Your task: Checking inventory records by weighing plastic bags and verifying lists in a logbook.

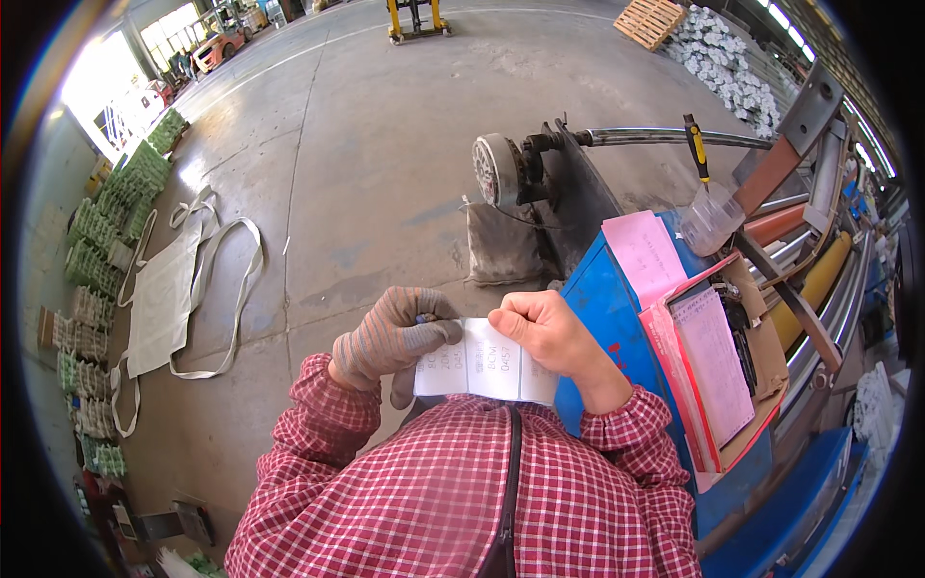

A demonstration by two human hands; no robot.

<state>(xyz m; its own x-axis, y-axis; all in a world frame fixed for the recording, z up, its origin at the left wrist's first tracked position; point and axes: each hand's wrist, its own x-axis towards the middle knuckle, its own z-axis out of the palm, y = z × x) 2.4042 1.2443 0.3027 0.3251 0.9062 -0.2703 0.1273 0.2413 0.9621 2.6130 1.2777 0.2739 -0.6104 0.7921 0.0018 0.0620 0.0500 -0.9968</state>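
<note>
Red-checked jacket [424, 491] closest to lens. Blue bench [599, 287] to the wearer's right. White cloth with long straps [169, 299] lies on the concrete floor [366, 173], left side. Open cardboard box [768, 371] on bench, pink written sheet [713, 361] beside its contents. Left hand [400, 337], striped glove, pinches left part of the white label strip [496, 358]; right hand [551, 329], bare, grips the right part, thumb on top. Strip spans between both hands, just in front of jacket, print up. Yellow-black screwdriver [696, 144], handle up, at clear plastic container [711, 220].
</note>
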